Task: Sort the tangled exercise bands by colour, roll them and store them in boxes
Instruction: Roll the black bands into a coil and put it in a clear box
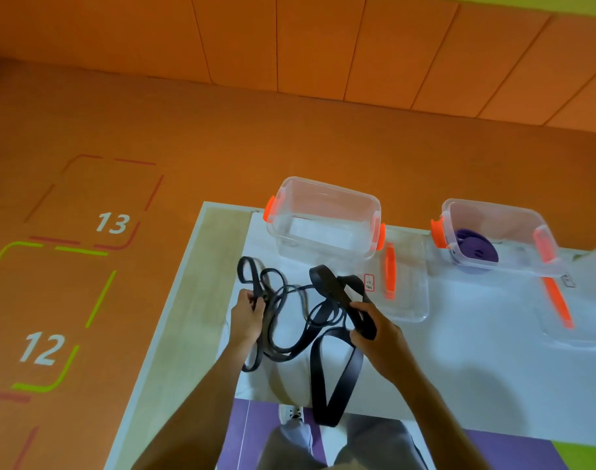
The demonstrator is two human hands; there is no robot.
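Nearest you, a loop of the wide black band (330,418) hangs over the table's (476,378) near edge. Your right hand (374,330) curls around that band, and your left hand (247,313) grips the thin black bands (291,354) of the same tangle, nearer the left edge. Beyond the tangle an open clear box (323,212) stands with its lid (408,300) just beside it on the right, and toward the far right corner a second box (513,232) holds a rolled purple band (476,247).

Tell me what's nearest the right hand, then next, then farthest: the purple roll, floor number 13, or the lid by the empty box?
1. Lid, on the table just beside the right hand.
2. Purple roll, inside the right box.
3. Number 13, far left on the floor.
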